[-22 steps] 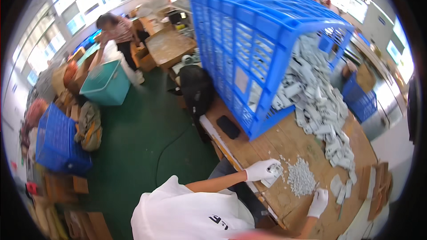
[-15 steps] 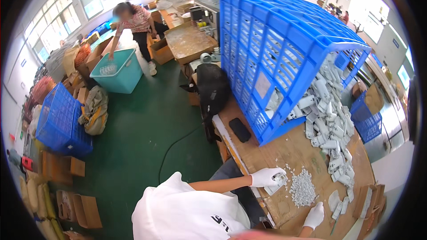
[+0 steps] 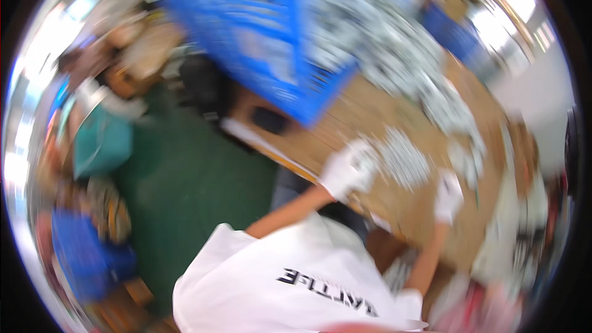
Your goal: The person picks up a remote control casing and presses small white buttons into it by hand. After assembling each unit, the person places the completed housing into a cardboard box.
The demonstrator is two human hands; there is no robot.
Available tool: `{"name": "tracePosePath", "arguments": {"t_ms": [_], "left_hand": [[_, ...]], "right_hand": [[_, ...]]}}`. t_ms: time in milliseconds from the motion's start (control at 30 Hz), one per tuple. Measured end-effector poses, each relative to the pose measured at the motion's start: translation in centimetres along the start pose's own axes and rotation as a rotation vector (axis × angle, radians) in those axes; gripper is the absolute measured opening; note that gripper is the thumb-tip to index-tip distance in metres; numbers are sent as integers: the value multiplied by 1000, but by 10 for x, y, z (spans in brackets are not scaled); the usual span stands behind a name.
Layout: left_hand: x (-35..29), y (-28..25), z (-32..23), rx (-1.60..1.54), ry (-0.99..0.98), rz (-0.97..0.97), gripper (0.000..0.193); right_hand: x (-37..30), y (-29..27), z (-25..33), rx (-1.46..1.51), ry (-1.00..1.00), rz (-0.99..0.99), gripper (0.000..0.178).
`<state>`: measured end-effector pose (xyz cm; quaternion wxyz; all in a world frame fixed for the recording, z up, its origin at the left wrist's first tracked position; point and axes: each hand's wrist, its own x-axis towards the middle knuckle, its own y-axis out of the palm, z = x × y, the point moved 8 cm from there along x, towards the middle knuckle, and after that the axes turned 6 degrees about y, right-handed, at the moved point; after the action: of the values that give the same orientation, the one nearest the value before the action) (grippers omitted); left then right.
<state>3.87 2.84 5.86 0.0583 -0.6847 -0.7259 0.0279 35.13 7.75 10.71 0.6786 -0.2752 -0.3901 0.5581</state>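
My left hand (image 3: 341,174), in a white glove, is closed round a pale plastic housing (image 3: 365,164) at the left side of a heap of small whitish parts (image 3: 404,159). Motion blur hides the housing's details. To the right of that heap is my right hand (image 3: 448,197), also gloved, low over the tabletop; its fingers are too smeared to read. A few loose pale pieces lie just beyond it. Further back, a long spill of grey-white plastic housings (image 3: 425,80) runs over the brown table (image 3: 333,129).
A large blue plastic crate (image 3: 271,49) stands at the back of the table, with housings spilling from its open side. A dark flat object (image 3: 269,119) lies by the left table edge. On the green floor (image 3: 185,160) stand a teal tub (image 3: 106,142) and a blue crate (image 3: 86,250).
The whole view has swung to the right and blurred, so the crate and table now appear further left. My left hand still holds the housing; my right hand is still right of the heap.
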Motion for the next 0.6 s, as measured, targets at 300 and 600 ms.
{"name": "tracePosePath", "arguments": {"t_ms": [300,600], "left_hand": [[12,43,-25,261,189,31,47],[1,37,-33,375,277,-103,39]], "right_hand": [[-46,55,96,641,92,177,16],[-54,66,122,433,-114,-45,10]]}}
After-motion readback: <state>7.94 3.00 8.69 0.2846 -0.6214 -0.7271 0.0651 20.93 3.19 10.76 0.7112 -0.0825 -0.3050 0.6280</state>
